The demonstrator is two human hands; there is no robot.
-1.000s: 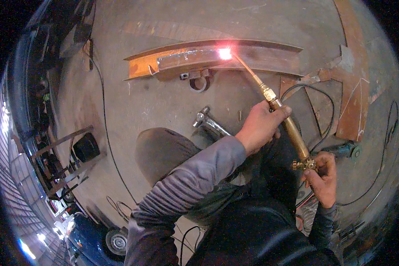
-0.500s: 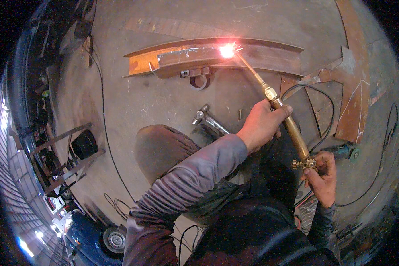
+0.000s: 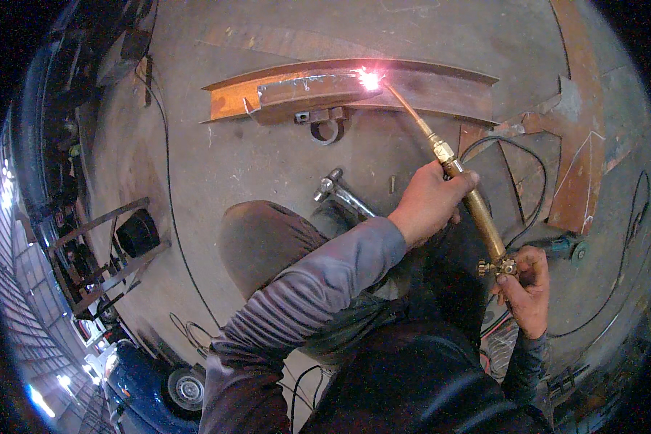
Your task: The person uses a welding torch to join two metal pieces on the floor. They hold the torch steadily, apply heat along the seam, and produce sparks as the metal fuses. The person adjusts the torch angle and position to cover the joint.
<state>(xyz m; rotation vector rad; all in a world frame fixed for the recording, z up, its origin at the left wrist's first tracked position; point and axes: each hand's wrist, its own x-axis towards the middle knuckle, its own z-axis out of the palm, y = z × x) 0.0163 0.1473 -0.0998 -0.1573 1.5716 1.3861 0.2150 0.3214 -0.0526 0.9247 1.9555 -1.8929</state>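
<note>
My left hand [image 3: 430, 202] is closed around the brass body of a cutting torch [image 3: 477, 213]; my right hand [image 3: 524, 293] holds its rear end at the valve knobs. The torch's nozzle points at a rusty steel beam [image 3: 456, 94], where a bright pinkish flare with sparks [image 3: 370, 78] hides the tip. A narrower steel strip [image 3: 304, 90] lies along the beam's middle and left. Against its near edge is a ring-shaped metal bracket [image 3: 325, 130]. A shiny hammer [image 3: 347, 199] lies by my left knee, with a small metal piece [image 3: 392, 184] beside it.
Rusty cut plates [image 3: 575, 181] and hose loops lie to the right, with an angle grinder [image 3: 564, 248] near my right hand. On the left are a long cable [image 3: 168, 166], a metal frame [image 3: 105, 231] and dark machinery. A blue car [image 3: 137, 383] stands at lower left.
The flare swelled half a second ago and is now a little smaller, with sparks around it. The torch and both hands have barely shifted.
</note>
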